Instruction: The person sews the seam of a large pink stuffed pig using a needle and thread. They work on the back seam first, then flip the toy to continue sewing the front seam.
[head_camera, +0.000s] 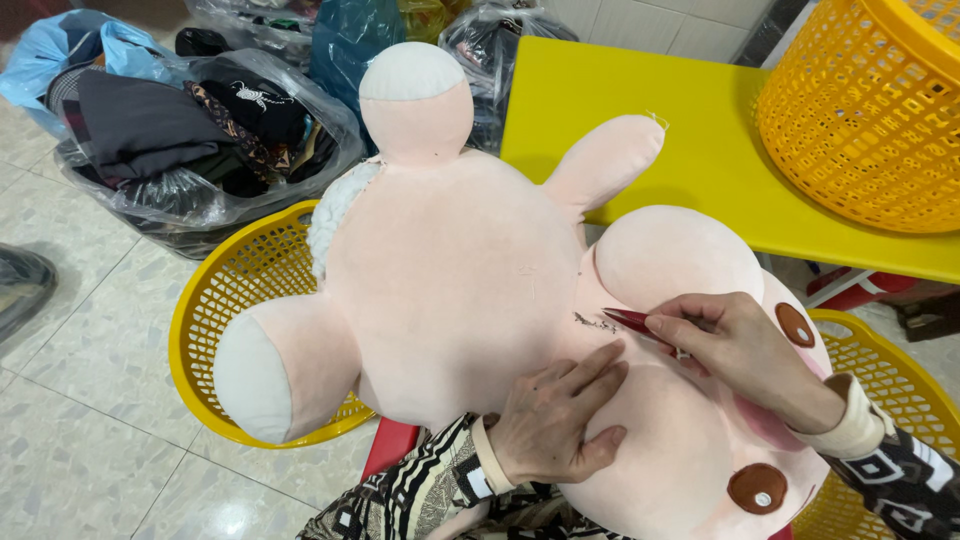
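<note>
**A:** Where's the toy sitting for you right now?

**B:** The big pink plush toy (450, 280) lies across your lap, its feet toward twelve and nine o'clock, its head down at five o'clock. Under it, at eight o'clock, is a yellow basket (215, 300); another basket rim (880, 350) shows at four o'clock.

**A:** And your hands?

**B:** Your left hand (550, 420) lies flat on the toy near the neck, fingers spread and pressing the fabric down, gripping nothing. Your right hand (740, 345) has its grip pinched on a small red tool (625, 318), the tip pointing toward nine o'clock at a short run of dark stitches (595, 323) on the seam between body and head.

**A:** Which step would you say you're at?

**B:** By my reading, you're working on that seam, with the tip just at the dark thread. Whether it has gone under a stitch, I can't tell.

**A:** What does the next move ask of you?

**B:** Probably a steady left hand keeping the fabric taut, and small, shallow movements of the tip, so it catches thread and not the plush.

**A:** Anything else around?

**B:** The yellow table (640, 130) at one o'clock carries an orange basket (860, 130); bags of clothes (190, 140) sit on the tiled floor (80, 380) at ten o'clock.
</note>
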